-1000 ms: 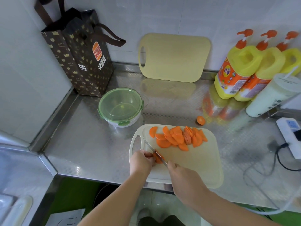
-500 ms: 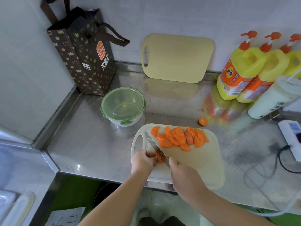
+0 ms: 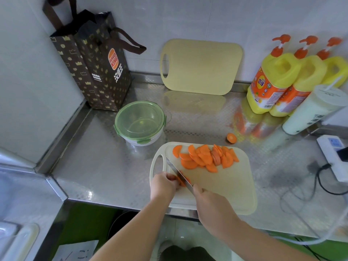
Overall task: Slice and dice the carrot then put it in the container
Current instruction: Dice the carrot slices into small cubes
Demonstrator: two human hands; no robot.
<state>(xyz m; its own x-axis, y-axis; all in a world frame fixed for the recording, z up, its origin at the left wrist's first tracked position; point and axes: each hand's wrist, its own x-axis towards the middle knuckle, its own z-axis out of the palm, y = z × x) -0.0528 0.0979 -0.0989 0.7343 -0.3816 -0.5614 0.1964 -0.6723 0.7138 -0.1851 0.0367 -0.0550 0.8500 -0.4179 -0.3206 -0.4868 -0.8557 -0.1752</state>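
White tiled wall [image 3: 207, 19]; steel counter [image 3: 105, 166]; green floor [image 3: 82, 219]

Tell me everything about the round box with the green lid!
The container is round, with a pale plastic-looking bowl and a see-through green lid held by green clips. The lid is on and it looks empty. It stands upright on the steel counter, beside the brown bag, behind the cutting board.

I lose most of the carrot piece [image 3: 182, 183] under the left hand [image 3: 163, 183], handle of the knife [image 3: 175, 169] buried in the right hand [image 3: 211, 203], far-right yellow bottle [image 3: 338, 69] clipped by the edge.
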